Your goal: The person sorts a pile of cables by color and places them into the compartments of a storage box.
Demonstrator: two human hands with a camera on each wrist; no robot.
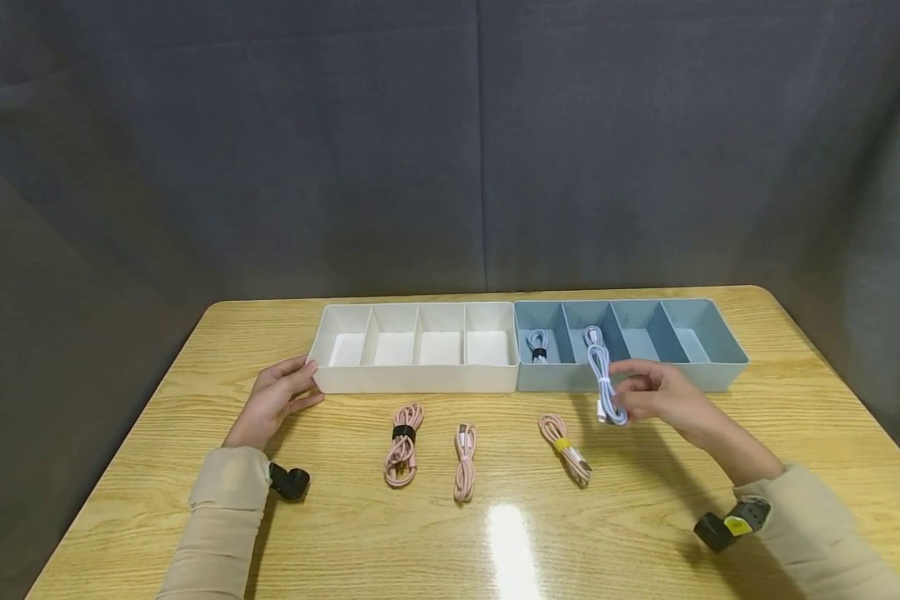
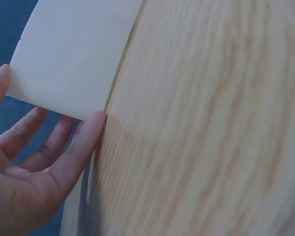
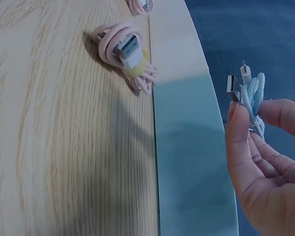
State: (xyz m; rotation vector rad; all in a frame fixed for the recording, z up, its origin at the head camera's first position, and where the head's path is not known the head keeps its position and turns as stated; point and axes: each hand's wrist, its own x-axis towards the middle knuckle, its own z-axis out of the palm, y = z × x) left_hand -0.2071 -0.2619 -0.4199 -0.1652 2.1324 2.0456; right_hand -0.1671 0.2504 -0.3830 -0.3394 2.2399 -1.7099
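Between thumb and fingers, my right hand (image 1: 663, 400) pinches a coiled light-blue USB cable (image 1: 602, 375). In the head view the coil overlaps the front wall and second compartment from the left of the blue divided box (image 1: 708, 377). Its metal plug and white connector point up in the right wrist view. My left hand (image 1: 273, 398) touches the left end of the white divided box (image 1: 420, 380), fingers fairly straight. In the left wrist view, thumb and little finger rest at that end's two corners. Another blue cable (image 1: 537, 342), with a black strap, lies in the blue box's leftmost compartment.
The boxes stand end to end near the table's back. In front lie three coiled pink cables: one with a black strap (image 1: 403, 446), a slimmer one (image 1: 465, 462), and one with a yellow strap (image 1: 565, 448). A dark curtain (image 1: 345, 150) hangs behind the wooden table (image 1: 390, 550).
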